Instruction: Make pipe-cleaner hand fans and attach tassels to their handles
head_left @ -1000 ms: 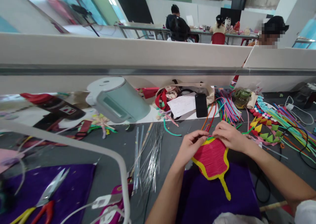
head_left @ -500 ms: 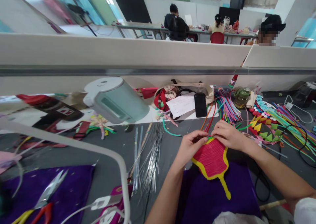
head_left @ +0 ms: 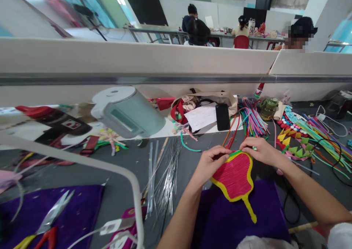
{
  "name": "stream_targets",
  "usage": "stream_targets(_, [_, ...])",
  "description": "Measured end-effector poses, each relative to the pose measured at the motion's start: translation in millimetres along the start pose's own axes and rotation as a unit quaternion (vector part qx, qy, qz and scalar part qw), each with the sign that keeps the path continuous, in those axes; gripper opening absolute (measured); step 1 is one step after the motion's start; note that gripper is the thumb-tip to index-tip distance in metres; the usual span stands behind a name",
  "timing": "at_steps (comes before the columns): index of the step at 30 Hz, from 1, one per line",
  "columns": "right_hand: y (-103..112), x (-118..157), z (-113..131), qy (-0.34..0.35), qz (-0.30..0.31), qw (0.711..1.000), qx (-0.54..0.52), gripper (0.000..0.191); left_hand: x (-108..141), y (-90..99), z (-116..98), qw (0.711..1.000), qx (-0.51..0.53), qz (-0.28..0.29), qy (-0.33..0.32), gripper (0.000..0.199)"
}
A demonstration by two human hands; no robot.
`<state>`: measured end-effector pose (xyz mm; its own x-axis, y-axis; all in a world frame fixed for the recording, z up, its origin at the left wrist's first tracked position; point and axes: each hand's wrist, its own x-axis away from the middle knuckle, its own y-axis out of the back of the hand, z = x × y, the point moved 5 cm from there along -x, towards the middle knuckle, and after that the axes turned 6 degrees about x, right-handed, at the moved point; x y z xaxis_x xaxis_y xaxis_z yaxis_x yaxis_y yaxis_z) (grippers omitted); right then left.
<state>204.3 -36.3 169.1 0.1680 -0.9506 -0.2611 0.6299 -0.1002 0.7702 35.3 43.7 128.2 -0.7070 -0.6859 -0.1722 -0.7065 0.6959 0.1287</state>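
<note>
A red fan-shaped piece (head_left: 233,175) with a yellow fuzzy border and a yellow handle hangs above a purple cloth (head_left: 214,219). My left hand (head_left: 210,164) pinches its upper left edge, thumb in front. A green strip (head_left: 235,153) runs along the top edge between my hands. At the right end of that strip is my right hand (head_left: 257,150), its fingers closed on the green strip, with a small green end showing between them. Behind the hands lie orange and red pipe cleaners (head_left: 233,133) on the dark table.
Scissors (head_left: 53,216) lie on another purple cloth at the left. Thin wires (head_left: 170,175), a pale green pitcher (head_left: 129,111), a black phone (head_left: 222,117), colourful pipe cleaners (head_left: 253,117) and a glass jar (head_left: 268,108) are around. A white curved bar (head_left: 110,164) crosses the left foreground.
My right hand has moved slightly right and down, away from my left hand. More of the green strip and the fan's top edge shows between them.
</note>
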Motion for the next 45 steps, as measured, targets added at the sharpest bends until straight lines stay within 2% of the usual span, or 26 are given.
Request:
stream_targets(3, [-2.5, 1.8, 7.7, 0.007, -0.008, 1.0, 0.013, 0.017, 1.0, -1.9, -7.5, 0.999, -0.047, 0.02, -0.015, 0.022])
stream_targets(8, [-2.9, 8.1, 15.3, -0.005, -0.042, 0.999, 0.02, 0.017, 7.7, -6.0, -12.3, 0.995, -0.083, -0.016, -0.044, 0.026])
stream_targets(12, [-1.8, 20.2, 12.0, -0.064, -0.074, 0.995, -0.022, 0.012, 12.4, -6.0, -12.4, 0.994, -0.075, -0.044, -0.062, 0.023])
stream_targets(18, [-8.9, 41.5, 0.6, -0.157, -0.115, 0.979, -0.064, 0.011, 13.3, -2.7, -14.7, 0.994, -0.066, -0.052, -0.066, 0.02])
stream_targets(25, [-20.7, 51.5, -0.9, -0.215, -0.179, 0.95, -0.141, 0.012, 16.3, -2.2, -17.1, 0.993, -0.071, -0.055, -0.075, 0.021])
stream_targets(31, [-34.7, 56.5, -2.3, -0.221, -0.247, 0.926, -0.18, 0.011, 23.0, -2.9, -20.3, 0.991, -0.092, -0.057, -0.082, 0.021])
stream_targets(35, [-32.9, 58.1, 5.2, -0.173, -0.273, 0.936, -0.136, 0.015, 28.5, -4.0, -25.2, 0.989, -0.103, -0.053, -0.092, 0.023])
stream_targets(39, [-23.3, 56.7, 17.1, -0.123, -0.257, 0.953, -0.099, 0.017, 35.0, -5.2, -33.0, 0.985, -0.12, -0.034, -0.123, 0.032])
stream_targets(45, [-11.4, 55.4, 19.6, -0.164, -0.181, 0.967, -0.073, 0.019, 41.0, -5.6, -39.5, 0.979, -0.14, -0.015, -0.146, 0.038])
